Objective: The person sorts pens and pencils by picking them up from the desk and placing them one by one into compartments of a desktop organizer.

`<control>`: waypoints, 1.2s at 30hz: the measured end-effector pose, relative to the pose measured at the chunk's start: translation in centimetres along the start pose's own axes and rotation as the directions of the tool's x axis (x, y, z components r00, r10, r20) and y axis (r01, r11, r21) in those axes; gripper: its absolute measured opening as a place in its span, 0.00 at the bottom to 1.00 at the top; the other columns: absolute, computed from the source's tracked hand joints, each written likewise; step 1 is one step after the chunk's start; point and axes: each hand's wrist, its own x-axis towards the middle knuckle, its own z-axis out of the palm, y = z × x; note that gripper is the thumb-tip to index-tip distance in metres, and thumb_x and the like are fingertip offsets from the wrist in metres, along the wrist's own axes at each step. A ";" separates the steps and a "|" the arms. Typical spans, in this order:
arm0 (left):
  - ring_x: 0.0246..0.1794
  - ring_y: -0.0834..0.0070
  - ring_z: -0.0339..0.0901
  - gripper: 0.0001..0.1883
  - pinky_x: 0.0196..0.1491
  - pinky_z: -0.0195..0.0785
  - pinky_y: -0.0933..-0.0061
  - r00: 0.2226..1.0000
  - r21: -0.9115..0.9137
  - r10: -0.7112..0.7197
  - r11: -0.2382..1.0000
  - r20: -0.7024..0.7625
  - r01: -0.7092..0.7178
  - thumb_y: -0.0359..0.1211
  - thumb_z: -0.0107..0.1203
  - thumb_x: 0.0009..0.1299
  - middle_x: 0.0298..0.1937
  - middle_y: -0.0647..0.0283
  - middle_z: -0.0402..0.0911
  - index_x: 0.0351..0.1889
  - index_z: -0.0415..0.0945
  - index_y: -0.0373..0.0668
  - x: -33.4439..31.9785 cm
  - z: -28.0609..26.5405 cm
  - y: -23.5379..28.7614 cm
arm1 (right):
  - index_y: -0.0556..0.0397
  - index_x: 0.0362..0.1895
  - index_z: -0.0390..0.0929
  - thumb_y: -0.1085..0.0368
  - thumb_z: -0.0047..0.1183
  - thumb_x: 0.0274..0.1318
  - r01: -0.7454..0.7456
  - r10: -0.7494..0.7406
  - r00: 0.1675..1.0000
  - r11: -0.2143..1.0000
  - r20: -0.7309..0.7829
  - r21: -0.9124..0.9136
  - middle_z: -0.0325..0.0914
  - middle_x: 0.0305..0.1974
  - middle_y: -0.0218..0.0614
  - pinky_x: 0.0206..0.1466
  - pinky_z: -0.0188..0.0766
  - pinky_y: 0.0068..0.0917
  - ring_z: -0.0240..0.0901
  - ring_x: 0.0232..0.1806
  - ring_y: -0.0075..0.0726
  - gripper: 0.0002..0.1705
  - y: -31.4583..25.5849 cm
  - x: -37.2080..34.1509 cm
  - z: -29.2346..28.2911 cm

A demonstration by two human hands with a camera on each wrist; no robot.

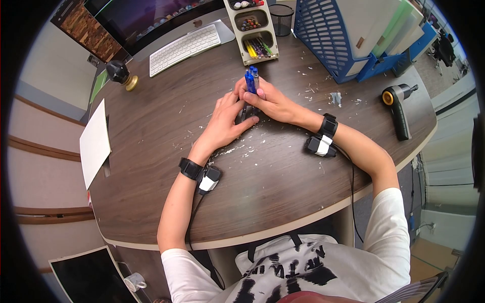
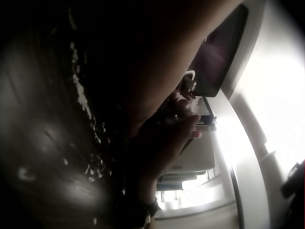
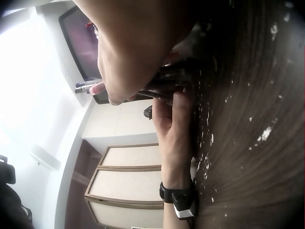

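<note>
A bunch of pens (image 1: 250, 82), with blue, clear and pink ends, stands nearly upright over the middle of the desk. My right hand (image 1: 277, 102) grips it, the thumb across the near side. From the left, my left hand (image 1: 222, 123) reaches in with fairly straight fingers at the bunch and the thumb spread apart low by the desktop. In the right wrist view, the pens' upper ends (image 3: 85, 88) stick out past the right hand, and the left hand (image 3: 174, 129) is close to their dark lower ends. The left wrist view is dim, and the hands mostly hide the pens there.
Beyond the hands stands a pen organizer (image 1: 251, 38) with several compartments, beside a mesh cup (image 1: 281, 21) and a blue file rack (image 1: 323, 38). A keyboard (image 1: 184, 49) lies back left. A cordless screwdriver (image 1: 399, 111) lies right. White scraps (image 1: 335, 99) dot the desk (image 1: 151, 177).
</note>
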 end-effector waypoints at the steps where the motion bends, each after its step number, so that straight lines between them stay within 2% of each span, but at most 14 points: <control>1: 0.68 0.54 0.63 0.31 0.70 0.53 0.57 1.000 0.000 -0.001 1.000 -0.001 0.001 0.40 0.63 0.67 0.69 0.51 0.67 0.66 0.68 0.39 0.0 0.1 -0.1 | 0.55 0.43 0.73 0.51 0.46 0.73 0.062 -0.064 0.998 0.993 -0.013 -0.099 0.69 0.42 0.35 0.48 0.67 0.32 0.68 0.42 0.35 0.18 0.0 0.1 -0.1; 3: 0.66 0.55 0.65 0.30 0.68 0.53 0.58 0.996 -0.036 0.033 0.999 -0.087 -0.036 0.43 0.62 0.68 0.63 0.49 0.70 0.63 0.71 0.35 0.0 0.4 -0.3 | 0.55 0.43 0.73 0.51 0.47 0.73 0.040 -0.042 0.999 0.990 -0.011 -0.136 0.70 0.41 0.36 0.47 0.67 0.32 0.68 0.42 0.37 0.18 -0.4 0.0 -0.2; 8: 0.66 0.54 0.65 0.30 0.68 0.53 0.58 0.994 -0.034 0.026 0.999 -0.103 -0.030 0.43 0.62 0.68 0.65 0.49 0.70 0.63 0.71 0.35 0.0 0.6 -0.6 | 0.55 0.43 0.73 0.50 0.47 0.73 -0.074 0.076 0.997 0.987 0.005 -0.140 0.71 0.37 0.37 0.44 0.68 0.32 0.69 0.39 0.38 0.20 -0.6 -0.2 -0.3; 10: 0.66 0.55 0.65 0.30 0.68 0.53 0.58 0.996 -0.009 0.028 1.000 -0.087 -0.029 0.43 0.61 0.69 0.65 0.49 0.70 0.63 0.71 0.34 0.0 0.5 -0.6 | 0.55 0.43 0.73 0.49 0.47 0.73 -0.093 0.091 0.996 0.993 -0.026 -0.079 0.72 0.34 0.35 0.43 0.68 0.32 0.68 0.35 0.33 0.20 -0.6 -0.3 -0.2; 13: 0.65 0.55 0.65 0.27 0.67 0.54 0.58 0.995 -0.016 0.055 0.998 -0.083 -0.057 0.43 0.60 0.70 0.62 0.50 0.71 0.61 0.72 0.34 0.0 0.3 -0.3 | 0.55 0.45 0.74 0.50 0.48 0.73 -0.153 0.153 0.988 0.988 -0.015 -0.005 0.75 0.34 0.34 0.43 0.69 0.31 0.68 0.36 0.28 0.19 -0.4 -0.4 -0.2; 15: 0.62 0.55 0.67 0.22 0.65 0.55 0.58 0.998 -0.021 0.036 0.999 -0.057 -0.037 0.40 0.58 0.72 0.57 0.51 0.73 0.58 0.73 0.37 0.1 0.2 -0.1 | 0.55 0.46 0.74 0.51 0.48 0.73 -0.149 0.149 0.989 0.989 -0.007 -0.001 0.76 0.34 0.33 0.43 0.69 0.30 0.67 0.36 0.26 0.19 -0.6 -0.4 -0.3; 18: 0.59 0.57 0.68 0.19 0.64 0.56 0.59 0.993 -0.053 0.049 0.997 -0.106 -0.054 0.39 0.55 0.73 0.55 0.52 0.74 0.57 0.74 0.37 0.1 0.5 -0.2 | 0.55 0.48 0.75 0.53 0.49 0.72 -0.166 0.165 0.986 0.986 0.010 0.011 0.77 0.36 0.32 0.43 0.69 0.28 0.68 0.37 0.24 0.18 -1.5 -0.3 -0.5; 21: 0.58 0.58 0.68 0.18 0.63 0.56 0.60 0.996 -0.022 0.058 0.998 -0.072 -0.060 0.38 0.54 0.75 0.54 0.53 0.74 0.57 0.74 0.37 0.1 0.4 -0.4 | 0.56 0.48 0.75 0.54 0.51 0.71 -0.207 0.207 0.978 0.977 0.020 0.045 0.78 0.36 0.32 0.43 0.69 0.27 0.68 0.37 0.23 0.17 -1.6 -0.3 -0.5; 23: 0.60 0.57 0.67 0.19 0.63 0.56 0.59 0.996 -0.042 0.054 0.998 -0.074 -0.057 0.39 0.54 0.74 0.56 0.53 0.74 0.56 0.74 0.36 0.0 0.3 -0.2 | 0.57 0.48 0.75 0.55 0.52 0.71 -0.228 0.228 0.974 0.971 0.020 0.069 0.78 0.36 0.32 0.42 0.69 0.27 0.68 0.37 0.23 0.16 -1.3 -0.2 -0.4; 29: 0.62 0.55 0.67 0.18 0.65 0.56 0.59 0.996 -0.085 0.041 0.995 -0.077 -0.047 0.38 0.53 0.75 0.57 0.52 0.74 0.57 0.74 0.36 0.0 0.2 -0.1 | 0.57 0.45 0.75 0.58 0.56 0.67 -0.171 0.171 0.985 0.985 0.005 -0.032 0.76 0.32 0.30 0.40 0.69 0.26 0.68 0.34 0.22 0.15 -1.0 -0.4 -0.3; 31: 0.62 0.55 0.68 0.18 0.65 0.56 0.59 0.996 -0.107 0.035 0.993 -0.078 -0.044 0.37 0.52 0.75 0.57 0.52 0.75 0.57 0.74 0.36 0.1 0.1 -0.1 | 0.56 0.51 0.73 0.58 0.55 0.68 -0.407 0.407 0.908 0.913 0.096 -0.026 0.76 0.36 0.27 0.44 0.70 0.23 0.71 0.39 0.20 0.17 -1.8 -0.4 -0.8; 32: 0.61 0.55 0.68 0.17 0.65 0.55 0.59 0.996 -0.121 0.030 0.992 -0.081 -0.039 0.37 0.52 0.75 0.57 0.52 0.75 0.56 0.74 0.37 0.1 0.2 -0.1 | 0.56 0.51 0.73 0.58 0.55 0.68 -0.407 0.408 0.908 0.913 0.097 -0.026 0.76 0.36 0.27 0.44 0.70 0.23 0.71 0.39 0.20 0.17 -1.9 -0.4 -0.7; 34: 0.61 0.56 0.68 0.17 0.65 0.55 0.59 0.996 -0.137 0.023 0.990 -0.082 -0.034 0.37 0.52 0.75 0.57 0.52 0.75 0.56 0.74 0.37 0.0 0.2 -0.3 | 0.58 0.45 0.73 0.58 0.55 0.68 -0.469 0.464 0.882 0.881 0.079 0.061 0.77 0.32 0.30 0.38 0.72 0.26 0.72 0.34 0.23 0.15 -2.0 -0.4 -0.6; 36: 0.60 0.57 0.69 0.18 0.65 0.55 0.59 0.994 -0.177 0.050 0.982 -0.093 -0.066 0.39 0.55 0.73 0.55 0.53 0.76 0.55 0.75 0.38 0.1 0.1 -0.3 | 0.57 0.48 0.73 0.58 0.55 0.68 -0.421 0.417 0.906 0.905 0.076 0.062 0.76 0.35 0.29 0.42 0.71 0.25 0.72 0.38 0.22 0.15 -1.2 -0.4 -0.4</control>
